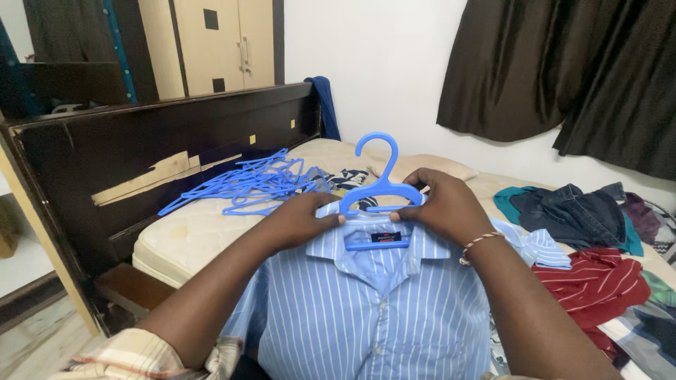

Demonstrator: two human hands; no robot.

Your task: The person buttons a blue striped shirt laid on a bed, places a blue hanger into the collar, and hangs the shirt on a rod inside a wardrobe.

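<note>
A light blue shirt with white stripes hangs in front of me on a blue plastic hanger, whose hook rises above the collar. My left hand grips the left side of the collar and hanger. My right hand, with a beaded bracelet on the wrist, grips the right side of the collar and hanger. Both hands hold the shirt up over the bed.
A pile of several blue hangers lies on the cream mattress near the dark wooden headboard. Loose clothes lie on the right: a dark denim garment and a red striped one. Dark curtains hang behind.
</note>
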